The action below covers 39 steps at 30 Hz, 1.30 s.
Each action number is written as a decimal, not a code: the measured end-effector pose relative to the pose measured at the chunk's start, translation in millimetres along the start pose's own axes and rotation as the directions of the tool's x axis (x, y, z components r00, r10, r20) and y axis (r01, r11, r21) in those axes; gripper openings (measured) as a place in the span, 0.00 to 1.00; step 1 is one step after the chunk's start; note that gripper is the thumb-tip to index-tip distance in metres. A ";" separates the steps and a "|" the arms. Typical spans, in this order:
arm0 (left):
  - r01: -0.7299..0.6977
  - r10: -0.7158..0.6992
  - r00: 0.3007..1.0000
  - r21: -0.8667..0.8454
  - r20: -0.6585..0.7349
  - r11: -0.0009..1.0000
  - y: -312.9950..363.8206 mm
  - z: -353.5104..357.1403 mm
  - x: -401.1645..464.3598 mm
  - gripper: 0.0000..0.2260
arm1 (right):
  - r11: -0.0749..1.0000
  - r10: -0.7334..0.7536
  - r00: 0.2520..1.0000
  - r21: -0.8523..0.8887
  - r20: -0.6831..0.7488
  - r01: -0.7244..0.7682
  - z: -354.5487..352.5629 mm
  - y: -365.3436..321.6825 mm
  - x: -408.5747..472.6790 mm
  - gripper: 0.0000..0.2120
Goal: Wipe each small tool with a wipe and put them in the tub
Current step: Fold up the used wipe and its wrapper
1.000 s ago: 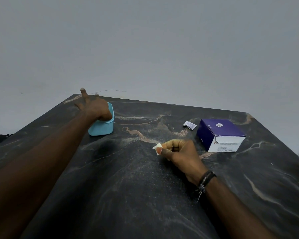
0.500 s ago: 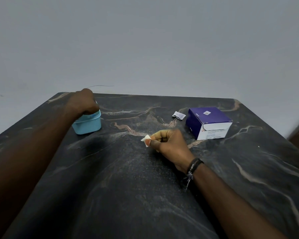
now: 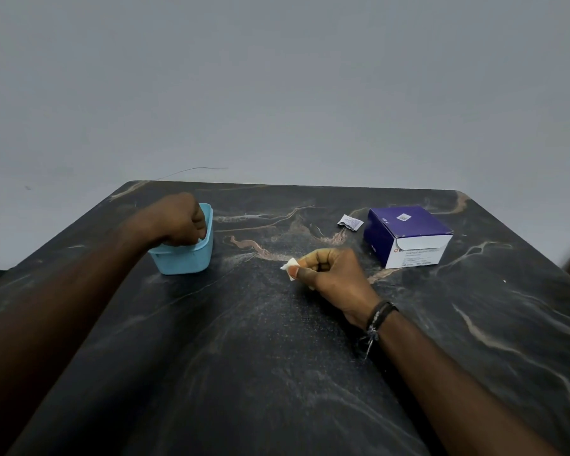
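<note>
Left hand [image 3: 178,222] now dips into tub [image 3: 185,258] on marbled table [image 3: 277,357].

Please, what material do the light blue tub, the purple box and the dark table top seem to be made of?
Light blue tub: likely plastic, with smooth, matte, evenly coloured moulded walls. Purple and white box: cardboard, judging by the folded flap edge and printed label. Dark table top: looks like polished marble or a marble-pattern laminate, with tan veins and a soft sheen; I cannot tell which.

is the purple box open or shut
Shut: the purple box has its white front flap tucked down over the front, and nothing inside shows.
</note>
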State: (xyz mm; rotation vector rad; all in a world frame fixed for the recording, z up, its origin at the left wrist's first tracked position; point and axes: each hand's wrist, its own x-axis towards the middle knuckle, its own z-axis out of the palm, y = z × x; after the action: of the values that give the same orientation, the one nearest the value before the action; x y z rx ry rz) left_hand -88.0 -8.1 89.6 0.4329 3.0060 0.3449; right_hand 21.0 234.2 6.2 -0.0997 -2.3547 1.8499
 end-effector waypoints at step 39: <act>-0.217 0.190 0.975 -0.636 -0.112 0.740 186.8 85.1 139.3 0.07 | 0.972 0.078 0.981 0.233 -0.177 -0.035 -2.3 5.5 8.9 0.02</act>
State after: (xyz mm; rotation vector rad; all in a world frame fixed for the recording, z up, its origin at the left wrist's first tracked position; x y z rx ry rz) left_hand -161.2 224.3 43.4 0.6749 2.6177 1.3649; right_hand 12.4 239.0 2.1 -0.3028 -2.0218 2.0272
